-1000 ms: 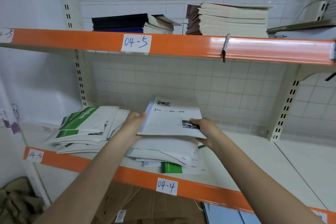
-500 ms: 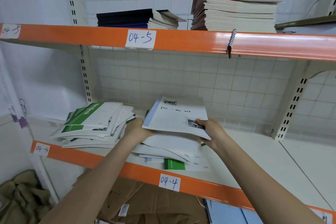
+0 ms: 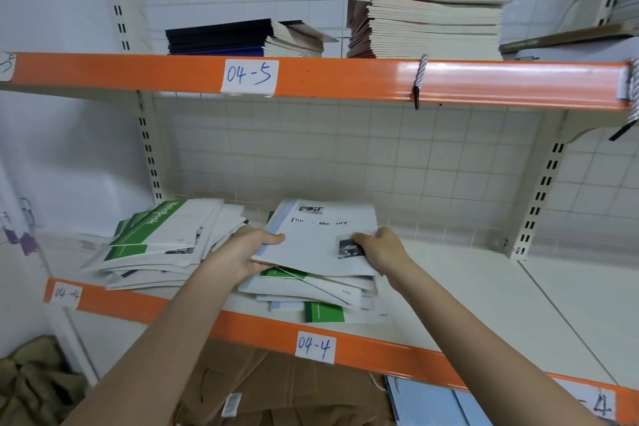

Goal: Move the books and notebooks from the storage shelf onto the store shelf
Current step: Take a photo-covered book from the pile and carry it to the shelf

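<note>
A white notebook (image 3: 321, 239) with a blue spine and a small photo lies on top of a loose pile of notebooks (image 3: 311, 290) on the lower shelf (image 3: 484, 290) labelled 04-4. My left hand (image 3: 242, 252) grips its left edge, thumb on top and fingers underneath. My right hand (image 3: 380, 249) holds its right edge with the thumb on the cover. To the left sits a second messy pile (image 3: 155, 245) topped by a green and white notebook.
The upper shelf (image 3: 345, 79) labelled 04-5 carries a dark blue stack (image 3: 235, 38) and a taller beige stack (image 3: 428, 28). A cord loop (image 3: 420, 79) hangs on its orange edge. Brown cardboard (image 3: 269, 387) and a blue sheet (image 3: 432, 405) lie below.
The top notebook has come down from a tilted, lifted position onto the pile. My left hand has shifted so its thumb lies on the cover.
</note>
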A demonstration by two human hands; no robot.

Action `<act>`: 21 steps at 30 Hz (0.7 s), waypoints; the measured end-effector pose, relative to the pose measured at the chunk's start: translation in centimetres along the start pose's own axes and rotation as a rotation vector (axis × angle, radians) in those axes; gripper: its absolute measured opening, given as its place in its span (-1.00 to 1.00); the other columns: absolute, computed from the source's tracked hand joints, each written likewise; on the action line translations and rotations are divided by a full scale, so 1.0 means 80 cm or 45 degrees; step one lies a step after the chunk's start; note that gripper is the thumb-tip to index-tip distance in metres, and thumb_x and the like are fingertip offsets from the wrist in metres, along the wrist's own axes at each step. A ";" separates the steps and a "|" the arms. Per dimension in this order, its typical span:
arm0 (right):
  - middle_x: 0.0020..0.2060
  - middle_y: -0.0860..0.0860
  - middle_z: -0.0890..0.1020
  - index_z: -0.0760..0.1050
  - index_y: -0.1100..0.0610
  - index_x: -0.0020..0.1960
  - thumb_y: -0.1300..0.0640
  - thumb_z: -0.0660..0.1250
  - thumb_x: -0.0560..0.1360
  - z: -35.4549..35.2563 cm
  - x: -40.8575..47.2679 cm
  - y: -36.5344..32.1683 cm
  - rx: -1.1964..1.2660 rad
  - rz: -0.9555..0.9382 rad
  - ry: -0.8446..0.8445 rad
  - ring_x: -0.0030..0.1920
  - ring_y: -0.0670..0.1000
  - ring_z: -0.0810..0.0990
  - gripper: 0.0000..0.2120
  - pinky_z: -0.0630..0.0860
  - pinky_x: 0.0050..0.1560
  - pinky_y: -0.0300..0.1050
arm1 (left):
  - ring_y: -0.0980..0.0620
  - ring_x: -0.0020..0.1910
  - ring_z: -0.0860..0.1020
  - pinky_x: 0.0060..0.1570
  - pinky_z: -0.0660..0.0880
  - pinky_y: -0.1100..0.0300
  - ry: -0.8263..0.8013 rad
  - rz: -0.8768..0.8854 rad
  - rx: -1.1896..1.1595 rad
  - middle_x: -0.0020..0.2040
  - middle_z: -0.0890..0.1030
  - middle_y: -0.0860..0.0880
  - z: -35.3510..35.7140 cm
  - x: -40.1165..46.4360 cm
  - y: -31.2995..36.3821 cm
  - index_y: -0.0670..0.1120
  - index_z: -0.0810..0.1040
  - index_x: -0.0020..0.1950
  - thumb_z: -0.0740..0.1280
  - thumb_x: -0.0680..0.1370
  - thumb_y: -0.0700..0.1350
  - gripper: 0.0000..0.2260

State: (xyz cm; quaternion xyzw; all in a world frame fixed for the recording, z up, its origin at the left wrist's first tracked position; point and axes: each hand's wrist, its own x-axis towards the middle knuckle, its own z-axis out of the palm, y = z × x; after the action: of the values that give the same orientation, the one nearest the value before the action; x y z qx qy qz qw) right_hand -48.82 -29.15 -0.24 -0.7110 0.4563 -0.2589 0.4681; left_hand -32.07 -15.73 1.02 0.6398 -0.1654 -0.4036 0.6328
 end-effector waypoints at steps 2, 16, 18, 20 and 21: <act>-0.07 0.10 0.48 0.36 0.21 -0.02 -0.03 0.21 0.57 -0.003 -0.003 0.001 -0.253 -0.034 -0.007 -0.04 0.11 0.44 -0.72 0.32 -0.08 -0.14 | -0.09 -0.19 0.60 -0.42 0.60 0.17 -0.008 0.024 -0.089 -0.14 0.61 -0.19 0.001 -0.002 -0.003 -0.30 0.51 0.07 0.32 0.51 -0.36 -0.86; -0.42 0.10 0.64 0.51 0.19 -0.10 0.10 0.27 0.57 -0.022 -0.009 -0.015 0.915 0.323 -0.398 -0.51 0.03 0.61 -0.83 0.53 -0.52 -0.20 | -0.08 -0.05 0.59 -0.34 0.59 0.21 -0.170 0.251 -0.472 0.01 0.60 -0.19 0.009 -0.016 -0.002 -0.26 0.45 0.22 0.27 0.55 -0.28 -0.75; -0.39 0.09 0.63 0.50 0.22 -0.07 0.13 0.30 0.55 -0.016 -0.009 -0.012 0.818 0.229 -0.341 -0.49 0.02 0.60 -0.86 0.53 -0.49 -0.21 | -0.05 -0.09 0.58 -0.34 0.57 0.22 -0.204 0.300 -0.278 0.00 0.61 -0.17 0.007 -0.019 -0.001 -0.25 0.46 0.24 0.24 0.58 -0.28 -0.76; -0.27 0.09 0.61 0.43 0.20 0.00 0.16 0.32 0.54 -0.012 -0.005 -0.008 0.688 0.097 -0.218 -0.39 0.03 0.60 -0.87 0.53 -0.40 -0.17 | -0.07 -0.09 0.58 -0.28 0.55 0.17 -0.190 0.320 -0.121 0.02 0.61 -0.17 0.002 -0.019 -0.002 -0.26 0.46 0.27 0.22 0.59 -0.28 -0.75; -0.22 0.08 0.59 0.39 0.17 0.00 0.15 0.32 0.54 -0.011 -0.003 -0.007 0.640 0.041 -0.169 -0.34 0.03 0.59 -0.87 0.52 -0.36 -0.15 | -0.08 -0.07 0.59 -0.25 0.54 0.15 -0.178 0.313 -0.096 0.05 0.61 -0.19 -0.001 -0.018 -0.003 -0.26 0.45 0.28 0.22 0.59 -0.28 -0.73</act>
State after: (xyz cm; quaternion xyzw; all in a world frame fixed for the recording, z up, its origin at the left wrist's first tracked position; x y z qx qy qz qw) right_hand -49.40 -29.20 0.68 -0.5806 0.3572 -0.3096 0.6629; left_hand -33.02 -14.61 1.20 0.5608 -0.2709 -0.3726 0.6880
